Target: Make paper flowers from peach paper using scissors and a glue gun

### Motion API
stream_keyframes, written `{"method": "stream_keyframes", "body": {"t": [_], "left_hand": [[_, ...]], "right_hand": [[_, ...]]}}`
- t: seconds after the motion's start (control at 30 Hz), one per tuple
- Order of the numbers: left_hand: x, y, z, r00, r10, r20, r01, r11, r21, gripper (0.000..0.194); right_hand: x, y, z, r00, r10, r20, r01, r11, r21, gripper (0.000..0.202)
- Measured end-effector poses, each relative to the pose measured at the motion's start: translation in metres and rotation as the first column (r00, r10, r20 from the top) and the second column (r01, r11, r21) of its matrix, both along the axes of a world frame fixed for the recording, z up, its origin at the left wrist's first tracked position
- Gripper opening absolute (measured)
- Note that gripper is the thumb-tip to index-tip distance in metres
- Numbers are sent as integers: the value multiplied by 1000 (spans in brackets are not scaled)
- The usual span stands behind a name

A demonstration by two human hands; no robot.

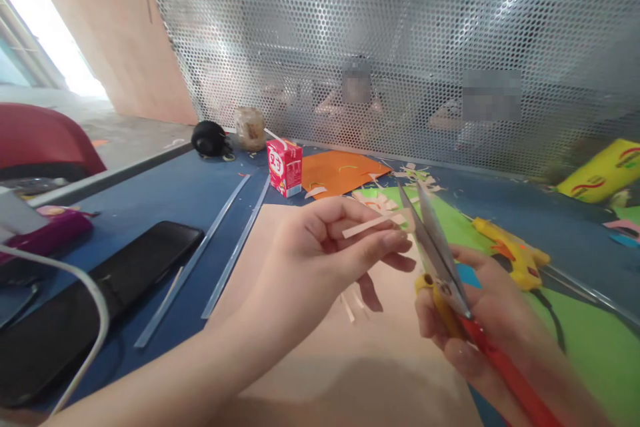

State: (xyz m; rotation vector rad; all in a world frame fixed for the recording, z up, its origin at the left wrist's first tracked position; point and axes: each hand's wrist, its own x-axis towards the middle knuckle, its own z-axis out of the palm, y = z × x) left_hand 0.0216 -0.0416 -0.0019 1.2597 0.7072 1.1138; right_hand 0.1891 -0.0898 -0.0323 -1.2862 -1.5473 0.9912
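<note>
My left hand (340,247) pinches a narrow strip of pale paper (373,223) between thumb and fingers, above a large peach sheet (390,353). Close by on the right, my right hand (480,320) holds scissors (440,247) with red and yellow handles. Their blades point up and away, slightly parted, just beside the end of the strip. Small paper pieces (349,308) lie on the peach sheet under my left hand.
On the blue table (175,197) are a black phone (155,250), clear strips (235,260), a pink drink box (285,168), a jar (250,129), orange paper (345,170), green paper (590,340) and a yellow glue gun (510,253). Behind stands a perforated metal screen (300,27).
</note>
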Motion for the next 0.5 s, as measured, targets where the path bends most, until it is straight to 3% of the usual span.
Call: {"method": "stream_keyframes", "body": {"t": [0.5], "left_hand": [[5,-2,0,996,-85,-1,85,996,-12,7]], "right_hand": [[-1,0,-5,999,-14,34,15,1000,-22,54]]}}
